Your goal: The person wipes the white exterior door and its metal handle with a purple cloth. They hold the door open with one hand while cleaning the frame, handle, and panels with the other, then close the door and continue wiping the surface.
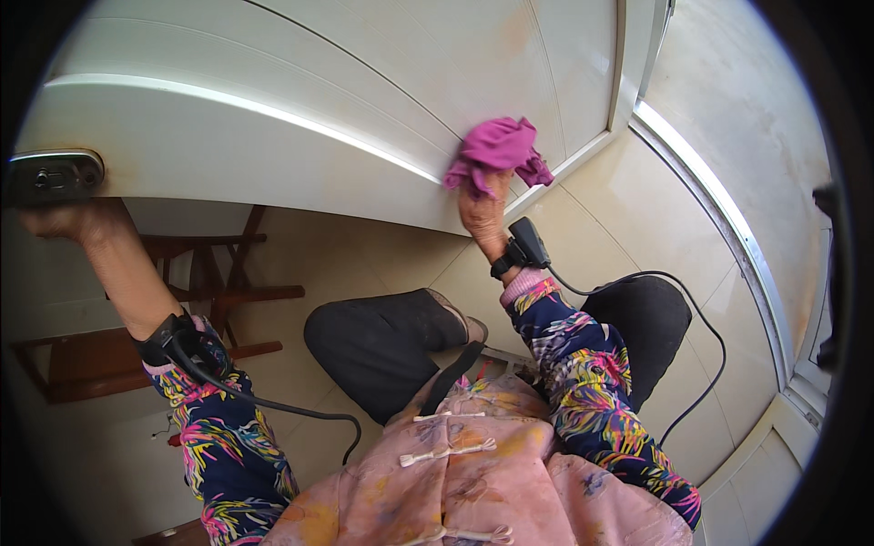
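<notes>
My right hand (483, 205) holds a crumpled magenta cloth (497, 147) against the lower part of a white panelled door (328, 130). The cloth covers most of its fingers. At the far left, my left hand (65, 220) is at the door's edge, just below a dark metal lock plate (58, 177). Its fingers are mostly hidden by the door and the dark rim of the view, so their grip is unclear. Brownish stains mark the door around the lock plate and on an upper panel.
A reddish-brown wooden chair (225, 293) stands behind the door's edge, on the left. Beige floor tiles (614, 211) run under my bent knees (372, 341). A metal threshold track (724, 211) curves along the right. Black cables (710, 334) trail from the bands on both wrists.
</notes>
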Tool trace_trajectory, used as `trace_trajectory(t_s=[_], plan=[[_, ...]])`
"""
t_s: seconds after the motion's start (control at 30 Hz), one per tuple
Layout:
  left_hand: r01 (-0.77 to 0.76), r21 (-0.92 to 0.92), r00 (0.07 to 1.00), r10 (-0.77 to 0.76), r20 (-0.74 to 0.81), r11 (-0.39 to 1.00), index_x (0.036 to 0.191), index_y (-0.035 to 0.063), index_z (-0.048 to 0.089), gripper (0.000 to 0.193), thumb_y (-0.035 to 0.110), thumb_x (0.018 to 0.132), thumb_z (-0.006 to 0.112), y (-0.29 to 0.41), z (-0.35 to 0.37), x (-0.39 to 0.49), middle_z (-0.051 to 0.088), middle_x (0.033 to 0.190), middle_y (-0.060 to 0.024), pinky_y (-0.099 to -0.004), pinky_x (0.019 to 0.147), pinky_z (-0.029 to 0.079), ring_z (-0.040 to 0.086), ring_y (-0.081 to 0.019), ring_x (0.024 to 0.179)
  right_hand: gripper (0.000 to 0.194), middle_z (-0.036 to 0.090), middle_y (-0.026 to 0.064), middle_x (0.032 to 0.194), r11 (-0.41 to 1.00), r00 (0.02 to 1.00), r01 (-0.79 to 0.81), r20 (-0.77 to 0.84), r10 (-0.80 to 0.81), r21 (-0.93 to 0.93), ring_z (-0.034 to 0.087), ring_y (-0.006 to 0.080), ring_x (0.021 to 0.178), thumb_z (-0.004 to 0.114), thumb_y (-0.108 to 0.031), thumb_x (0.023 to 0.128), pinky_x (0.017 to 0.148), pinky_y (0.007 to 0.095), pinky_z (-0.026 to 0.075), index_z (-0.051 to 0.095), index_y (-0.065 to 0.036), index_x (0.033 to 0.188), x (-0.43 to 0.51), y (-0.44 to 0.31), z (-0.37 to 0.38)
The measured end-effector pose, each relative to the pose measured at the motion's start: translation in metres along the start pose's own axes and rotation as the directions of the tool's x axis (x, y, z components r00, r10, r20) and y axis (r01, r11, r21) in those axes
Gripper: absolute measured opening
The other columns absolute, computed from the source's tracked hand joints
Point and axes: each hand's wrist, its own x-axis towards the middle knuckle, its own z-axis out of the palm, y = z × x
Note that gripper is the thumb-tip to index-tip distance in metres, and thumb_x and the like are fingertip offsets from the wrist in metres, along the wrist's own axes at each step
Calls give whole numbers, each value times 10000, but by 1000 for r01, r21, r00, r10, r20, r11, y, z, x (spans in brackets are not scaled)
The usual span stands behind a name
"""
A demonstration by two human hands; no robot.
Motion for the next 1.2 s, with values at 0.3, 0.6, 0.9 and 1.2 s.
trace_trajectory(t_s=[0.3, 0.6, 0.9, 1.2], plan=[[-100, 53, 992, 95, 81, 994, 1064, 48, 591, 651, 616, 865, 343, -2, 5, -15, 603, 1047, -101, -360, 806, 542, 613, -204, 927, 325, 585, 33, 858, 219, 188, -852, -113, 976, 476, 563, 173, 750, 470, -395, 931, 640, 364, 444, 597, -99, 967, -61, 137, -2], [-66, 33, 996, 63, 63, 997, 1141, 46, 558, 726, 660, 884, 268, 6, 43, -4, 579, 1125, -130, -366, 877, 532, 598, -216, 1013, 308, 618, 48, 925, -27, 96, -830, 190, 977, 556, 611, 224, 824, 425, -396, 944, 758, 441, 522, 566, -133, 1025, -129, 69, 52], [-27, 63, 999, 30, -43, 998, 1133, 31, 557, 636, 550, 921, 256, 2, 44, -10, 582, 1113, -132, -374, 897, 525, 599, -223, 1024, 291, 649, 77, 930, -81, 98, -843, 300, 949, 532, 658, 251, 847, 435, -341, 915, 751, 473, 550, 587, -116, 1021, -119, 86, 23], [-1, 102, 997, 9, -79, 995, 1162, 21, 549, 563, 455, 940, 268, 5, 7, -20, 584, 1109, -145, -377, 917, 505, 592, -233, 1022, 207, 613, 52, 905, 48, 120, -699, 51, 991, 714, 616, 218, 772, 514, -267, 901, 639, 459, 513, 575, -89, 986, -86, 128, 7]])
